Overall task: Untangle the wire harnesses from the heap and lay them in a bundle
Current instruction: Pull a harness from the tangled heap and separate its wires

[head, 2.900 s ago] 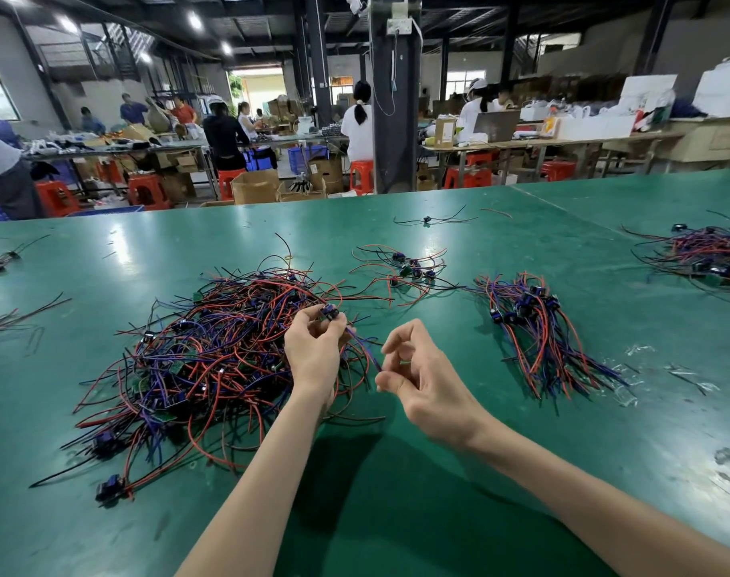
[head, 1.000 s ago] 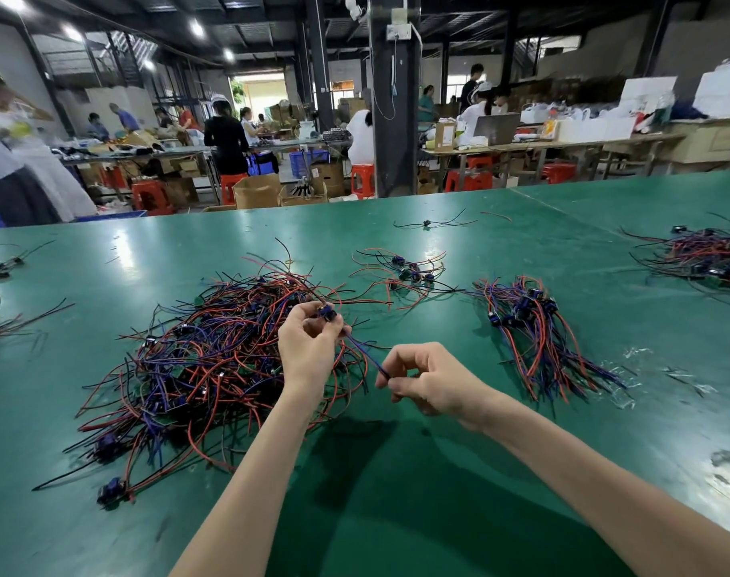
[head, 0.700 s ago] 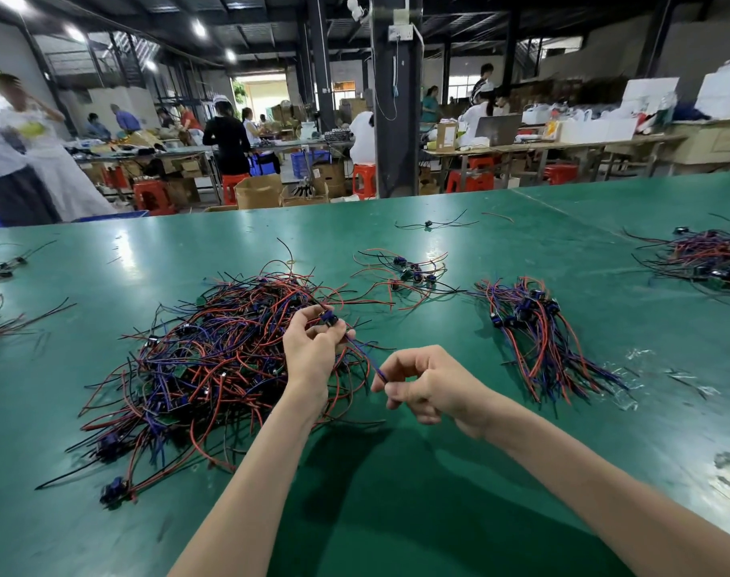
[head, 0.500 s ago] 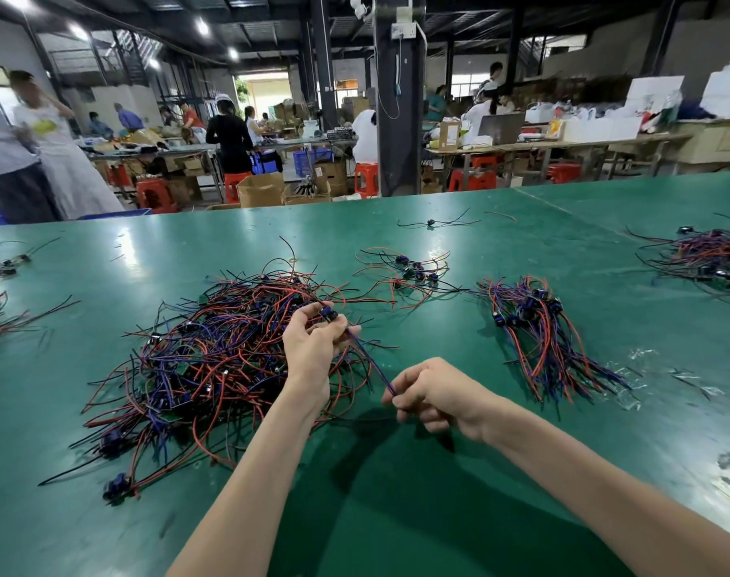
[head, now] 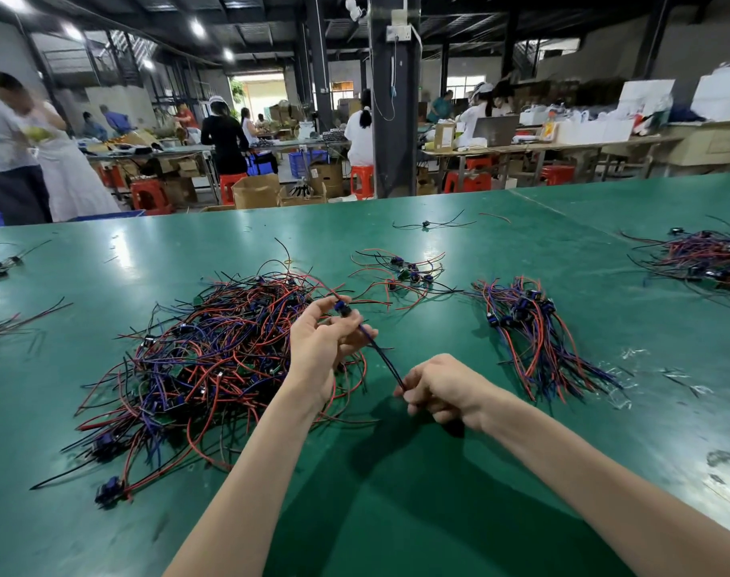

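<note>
A tangled heap of red, blue and black wire harnesses (head: 213,360) lies on the green table (head: 396,514), left of centre. My left hand (head: 321,347) is raised over the heap's right edge and pinches the dark blue connector of one harness (head: 380,351) at its fingertips. The wires of that harness run down and right to my right hand (head: 442,389), which pinches them near their free ends. A laid-out bundle of harnesses (head: 538,339) rests to the right.
A small loose group of harnesses (head: 401,274) lies behind my hands. Another pile (head: 704,260) sits at the right edge, stray wires (head: 5,306) at the left edge, one single harness (head: 430,223) far back. Plastic scraps (head: 638,368) lie right of the bundle.
My right hand has slid down and toward me along the wires, from close beside the left hand to their free ends, stretching the harness straight. The left hand has kept its grip.
</note>
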